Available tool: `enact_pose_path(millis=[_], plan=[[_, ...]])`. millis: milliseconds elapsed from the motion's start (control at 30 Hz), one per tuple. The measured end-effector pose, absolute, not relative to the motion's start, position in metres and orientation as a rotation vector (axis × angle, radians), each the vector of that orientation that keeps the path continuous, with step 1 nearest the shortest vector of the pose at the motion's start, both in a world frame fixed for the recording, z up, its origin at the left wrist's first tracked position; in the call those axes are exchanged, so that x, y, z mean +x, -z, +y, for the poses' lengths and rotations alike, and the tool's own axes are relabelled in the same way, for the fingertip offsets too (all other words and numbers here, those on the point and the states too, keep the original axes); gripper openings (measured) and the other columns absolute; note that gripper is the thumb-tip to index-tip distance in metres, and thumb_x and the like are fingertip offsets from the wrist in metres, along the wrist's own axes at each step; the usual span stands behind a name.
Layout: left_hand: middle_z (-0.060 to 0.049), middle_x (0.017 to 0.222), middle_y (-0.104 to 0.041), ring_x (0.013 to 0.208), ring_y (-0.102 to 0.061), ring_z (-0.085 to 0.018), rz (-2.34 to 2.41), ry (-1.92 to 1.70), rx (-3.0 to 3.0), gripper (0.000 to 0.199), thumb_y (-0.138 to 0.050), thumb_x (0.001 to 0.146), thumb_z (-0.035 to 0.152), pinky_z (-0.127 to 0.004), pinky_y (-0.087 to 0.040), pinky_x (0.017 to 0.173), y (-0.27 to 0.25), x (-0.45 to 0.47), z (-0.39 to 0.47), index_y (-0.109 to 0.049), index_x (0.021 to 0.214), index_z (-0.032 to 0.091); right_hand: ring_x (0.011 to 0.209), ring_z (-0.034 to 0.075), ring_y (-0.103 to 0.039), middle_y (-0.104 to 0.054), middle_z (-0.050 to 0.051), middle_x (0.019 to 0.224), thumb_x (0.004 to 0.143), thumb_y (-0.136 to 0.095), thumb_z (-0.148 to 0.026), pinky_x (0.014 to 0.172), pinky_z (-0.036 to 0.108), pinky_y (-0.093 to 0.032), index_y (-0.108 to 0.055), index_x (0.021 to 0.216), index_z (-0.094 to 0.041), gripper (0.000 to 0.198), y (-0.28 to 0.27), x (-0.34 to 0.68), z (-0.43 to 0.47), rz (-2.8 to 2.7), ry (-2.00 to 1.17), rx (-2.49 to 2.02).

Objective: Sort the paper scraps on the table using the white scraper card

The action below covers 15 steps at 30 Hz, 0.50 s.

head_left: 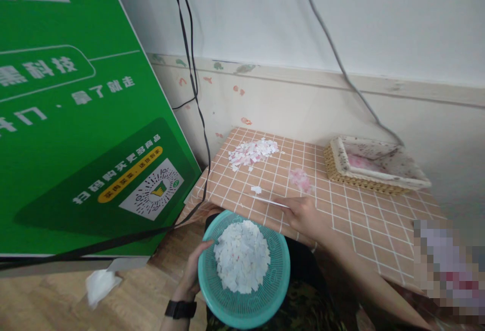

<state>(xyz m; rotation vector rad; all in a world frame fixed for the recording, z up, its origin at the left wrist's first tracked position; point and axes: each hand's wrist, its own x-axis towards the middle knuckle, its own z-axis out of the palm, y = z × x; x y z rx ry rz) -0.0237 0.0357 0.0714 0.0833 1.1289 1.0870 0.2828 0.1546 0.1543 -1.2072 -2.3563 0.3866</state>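
My left hand (196,265), with a dark band on its wrist, grips the left rim of a round teal plastic colander (282,275). The colander sits over my lap, below the table edge, and holds a heap of small white paper-like pieces (242,255). In my closed right hand (303,214) is a thin white flat strip (270,201), seen nearly edge-on just above the tabletop. A few white scraps (256,189) lie just beyond the strip. Farther back is a pile of white and pinkish pieces (252,153), and a pink clump (300,179) lies beyond my right hand.
A brown table (322,225) with a white grid pattern meets the wall. A lined wicker basket (364,182) with pink stuff inside stands back right. A big green panel (94,119) fills the left, with dark cables (195,93) hanging before it. A white bag (101,285) lies on the floor.
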Motion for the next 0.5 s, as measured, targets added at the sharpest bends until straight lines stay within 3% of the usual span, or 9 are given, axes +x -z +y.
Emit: enact_pose_path(millis=[100, 333, 500], plan=[[-0.008, 0.070, -0.075, 0.065, -0.067, -0.023, 1.127, -1.101, 0.078, 0.020, -0.068, 0.068, 0.029, -0.036, -0.050, 0.071, -0.074, -0.022, 0.037, -0.071, 0.076, 0.011, 0.078, 0.018, -0.066, -0.071, 0.008, 0.097, 0.084, -0.043, -0.014, 0.071, 0.030, -0.050, -0.064, 0.113, -0.021, 0.037, -0.153, 0.283, 0.156, -2.284, -0.339, -1.273], [-0.008, 0.070, -0.074, 0.068, -0.068, -0.026, 1.141, -1.106, 0.075, 0.023, -0.069, 0.065, 0.030, -0.042, -0.050, 0.075, -0.080, -0.018, 0.041, -0.072, 0.077, 0.011, 0.067, 0.017, -0.065, -0.072, 0.006, 0.079, 0.084, -0.045, -0.015, 0.067, 0.028, -0.049, -0.068, 0.105, -0.021, 0.032, -0.157, 0.284, 0.152, -2.366, -0.415, -1.277], [-0.008, 0.069, -0.074, 0.066, -0.068, -0.025, 1.159, -1.137, 0.082, 0.021, -0.070, 0.064, 0.028, -0.039, -0.051, 0.072, -0.077, -0.019, 0.042, -0.071, 0.075, 0.010, 0.071, 0.020, -0.067, -0.072, 0.008, 0.085, 0.084, -0.048, -0.016, 0.068, 0.030, -0.050, -0.068, 0.106, -0.019, 0.030, -0.155, 0.287, 0.167, -2.275, -0.323, -1.391]])
